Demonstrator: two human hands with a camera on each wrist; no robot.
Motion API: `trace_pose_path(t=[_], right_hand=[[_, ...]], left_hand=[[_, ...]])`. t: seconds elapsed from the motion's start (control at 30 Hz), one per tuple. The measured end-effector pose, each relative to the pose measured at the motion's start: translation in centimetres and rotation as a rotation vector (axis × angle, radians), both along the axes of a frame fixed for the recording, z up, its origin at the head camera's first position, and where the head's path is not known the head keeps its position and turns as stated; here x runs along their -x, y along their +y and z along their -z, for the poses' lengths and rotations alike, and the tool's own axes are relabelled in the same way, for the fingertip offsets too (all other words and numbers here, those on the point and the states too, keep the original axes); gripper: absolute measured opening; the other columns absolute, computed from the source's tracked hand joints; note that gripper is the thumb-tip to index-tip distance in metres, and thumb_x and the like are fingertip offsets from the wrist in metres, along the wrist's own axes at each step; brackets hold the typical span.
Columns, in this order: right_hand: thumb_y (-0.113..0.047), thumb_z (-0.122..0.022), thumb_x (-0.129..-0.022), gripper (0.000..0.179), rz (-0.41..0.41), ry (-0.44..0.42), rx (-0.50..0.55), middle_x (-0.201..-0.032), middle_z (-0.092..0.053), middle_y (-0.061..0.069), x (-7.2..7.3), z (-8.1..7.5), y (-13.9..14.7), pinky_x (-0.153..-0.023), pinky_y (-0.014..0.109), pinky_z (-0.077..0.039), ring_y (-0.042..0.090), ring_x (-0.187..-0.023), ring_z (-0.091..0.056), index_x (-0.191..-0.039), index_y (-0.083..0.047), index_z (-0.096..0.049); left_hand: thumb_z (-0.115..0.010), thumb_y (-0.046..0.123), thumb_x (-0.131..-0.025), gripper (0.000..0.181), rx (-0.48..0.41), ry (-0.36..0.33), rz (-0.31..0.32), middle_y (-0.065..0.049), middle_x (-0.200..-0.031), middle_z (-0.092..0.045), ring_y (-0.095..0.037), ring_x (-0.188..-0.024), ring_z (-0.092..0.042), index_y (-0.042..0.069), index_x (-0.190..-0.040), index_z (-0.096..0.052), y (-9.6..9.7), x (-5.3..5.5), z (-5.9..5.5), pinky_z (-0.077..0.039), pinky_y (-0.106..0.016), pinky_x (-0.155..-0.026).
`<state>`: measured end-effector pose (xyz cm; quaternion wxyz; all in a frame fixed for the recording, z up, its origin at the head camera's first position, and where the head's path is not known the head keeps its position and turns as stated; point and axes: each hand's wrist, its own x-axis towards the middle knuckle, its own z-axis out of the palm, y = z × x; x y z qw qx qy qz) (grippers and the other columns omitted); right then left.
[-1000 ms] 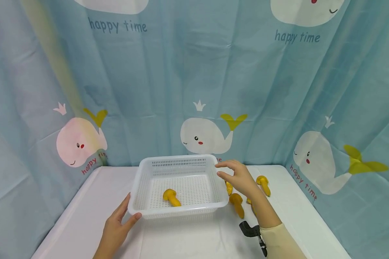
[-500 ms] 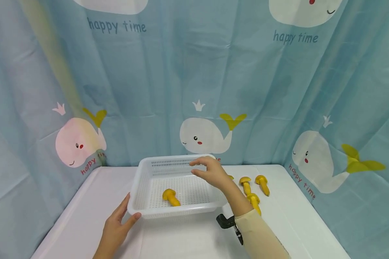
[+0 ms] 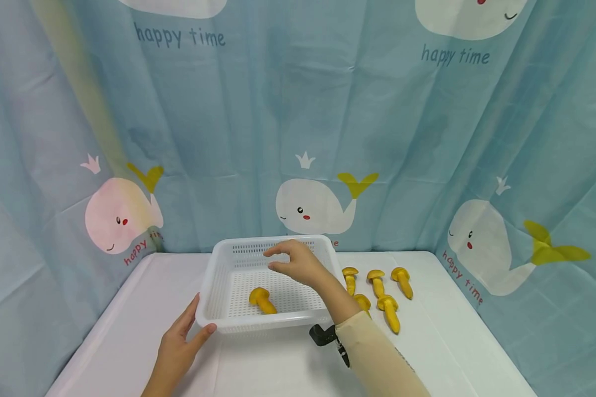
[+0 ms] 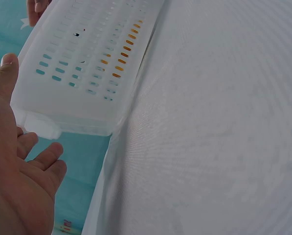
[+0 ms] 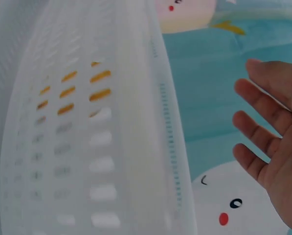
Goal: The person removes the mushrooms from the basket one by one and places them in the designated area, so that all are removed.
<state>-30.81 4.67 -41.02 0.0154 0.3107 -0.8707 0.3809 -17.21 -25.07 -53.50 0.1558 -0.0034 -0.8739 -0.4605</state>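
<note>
A white perforated plastic basket (image 3: 288, 320) stands on the table with one yellow mushroom (image 3: 263, 301) lying inside. At its front left corner my left hand (image 3: 176, 347) holds on, the thumb at the front rim and the fingers along the left side. The left wrist view shows that thumb (image 4: 6, 73) against the basket wall, the other fingers loosely bent past the corner. Above the basket's right half hovers my right hand (image 3: 298, 264), fingers spread and holding nothing. In the right wrist view its fingers (image 5: 258, 132) are apart from the basket rim.
Several more yellow mushrooms (image 3: 388, 313) lie on the white-covered table (image 3: 442, 342) right of the basket, one partly hidden by my right forearm. A blue curtain (image 3: 248, 138) with whale prints encloses the back and sides.
My right hand has moved left from the basket's right rim to above its inside, uncovering mushrooms on the right. My left hand, the basket and the mushroom inside have stayed put.
</note>
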Motion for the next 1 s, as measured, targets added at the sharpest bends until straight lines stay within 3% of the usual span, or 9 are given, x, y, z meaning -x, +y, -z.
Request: trace_pose_path(t=[0.47,0.77,0.87,1.0], right_hand=[[-0.026,-0.077,-0.094,0.026,-0.019,-0.075,-0.023,-0.122,-0.069,-0.017,1.5,2.8,-3.7,-0.108,0.044,-0.052,0.024,-0.124,-0.061,-0.119,-0.032,-0.076],[-0.031,-0.079,-0.092,0.025,0.010,-0.135,-0.038,-0.121,-0.068,-0.018,2.2,4.5,-4.9,-0.103,0.038,-0.055,0.019,-0.120,-0.060,-0.116,-0.037,-0.075],[-0.031,-0.078,-0.092,0.025,0.013,-0.158,-0.049,-0.120,-0.069,-0.017,2.4,5.0,-5.2,-0.102,0.036,-0.056,0.022,-0.122,-0.060,-0.117,-0.035,-0.075],[-0.027,-0.078,-0.093,0.024,0.014,-0.195,-0.085,-0.116,-0.069,-0.016,2.6,5.7,-5.6,-0.099,0.032,-0.056,0.022,-0.119,-0.060,-0.117,-0.031,-0.076]], left_hand=[[-0.079,0.038,-0.090,0.086,0.020,0.016,-0.016,-0.007,-0.163,-0.038,-0.037,-0.142,-0.046,0.038,-0.161,-0.030,0.0,0.1,0.1,-0.025,0.004,-0.096],[-0.078,0.040,-0.090,0.086,0.032,0.010,-0.019,-0.008,-0.163,-0.038,-0.038,-0.142,-0.046,0.035,-0.162,-0.030,-0.1,0.2,0.1,-0.025,0.004,-0.096],[-0.078,0.041,-0.090,0.087,0.040,-0.007,-0.028,-0.006,-0.163,-0.038,-0.036,-0.142,-0.047,0.033,-0.162,-0.031,-0.1,0.1,0.1,-0.032,-0.005,-0.102],[-0.078,0.041,-0.090,0.087,0.042,-0.015,-0.030,-0.004,-0.163,-0.037,-0.035,-0.143,-0.046,0.037,-0.162,-0.029,-0.1,0.0,0.0,-0.043,-0.037,-0.111]])
